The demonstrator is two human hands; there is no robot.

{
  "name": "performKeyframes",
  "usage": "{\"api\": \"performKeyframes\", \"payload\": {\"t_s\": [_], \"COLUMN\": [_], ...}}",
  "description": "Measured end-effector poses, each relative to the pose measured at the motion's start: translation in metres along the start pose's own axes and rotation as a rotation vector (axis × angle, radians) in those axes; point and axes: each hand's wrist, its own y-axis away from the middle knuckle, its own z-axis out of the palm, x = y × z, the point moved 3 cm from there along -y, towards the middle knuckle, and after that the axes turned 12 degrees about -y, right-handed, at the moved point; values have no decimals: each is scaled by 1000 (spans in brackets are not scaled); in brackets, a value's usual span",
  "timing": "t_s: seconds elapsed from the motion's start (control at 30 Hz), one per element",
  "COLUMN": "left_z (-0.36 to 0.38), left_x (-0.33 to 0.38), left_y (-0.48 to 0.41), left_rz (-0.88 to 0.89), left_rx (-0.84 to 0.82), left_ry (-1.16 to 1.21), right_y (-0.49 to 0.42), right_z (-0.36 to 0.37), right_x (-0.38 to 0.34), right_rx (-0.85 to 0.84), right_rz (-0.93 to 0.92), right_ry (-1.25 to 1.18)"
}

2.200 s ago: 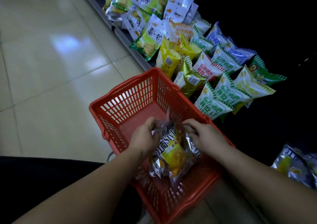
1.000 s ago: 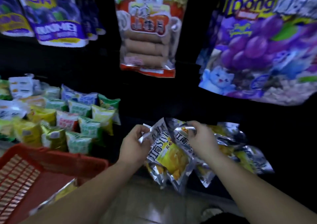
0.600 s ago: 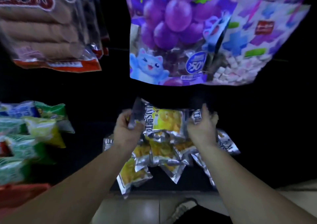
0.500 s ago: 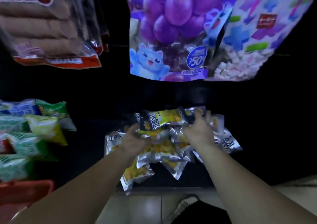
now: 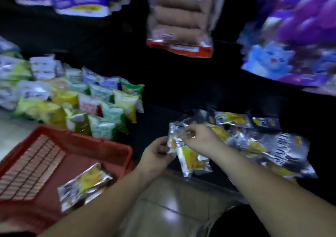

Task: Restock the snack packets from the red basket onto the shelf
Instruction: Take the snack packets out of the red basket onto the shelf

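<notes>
My left hand (image 5: 157, 156) and right hand (image 5: 201, 139) pinch silver-yellow snack packets (image 5: 190, 159) at the shelf (image 5: 156, 120); one packet (image 5: 83, 185) lies in the red basket (image 5: 101, 146).

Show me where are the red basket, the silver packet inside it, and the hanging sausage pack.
red basket (image 5: 116, 146): head view, on its far rim.
silver packet (image 5: 85, 184): head view, on its yellow middle.
sausage pack (image 5: 179, 17): head view, on the sausages.
</notes>
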Motion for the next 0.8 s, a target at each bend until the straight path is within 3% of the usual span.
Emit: {"api": "performKeyframes", "payload": {"t_s": [0.17,0.27,0.4,0.5,0.8], "left_z": [-104,-162,-206,-213,-153], "left_x": [-67,-126,-208,-262,-329], "left_y": [21,25,34,32,3], "left_rz": [-93,-285,-584,-748,-1059], "left_rx": [265,444,371,341,654], "left_ry": [-14,-31,-272,-247,56], "right_y": [-13,-25,-40,-54,-100], "right_z": [104,175,273,330,403], "right_x": [-83,-121,-139,-121,-82], "right_rx": [-196,-352,-544,-649,-756], "right_rz": [-177,-280,-324,-289,-286], "right_ry": [48,71,53,110,188]}}
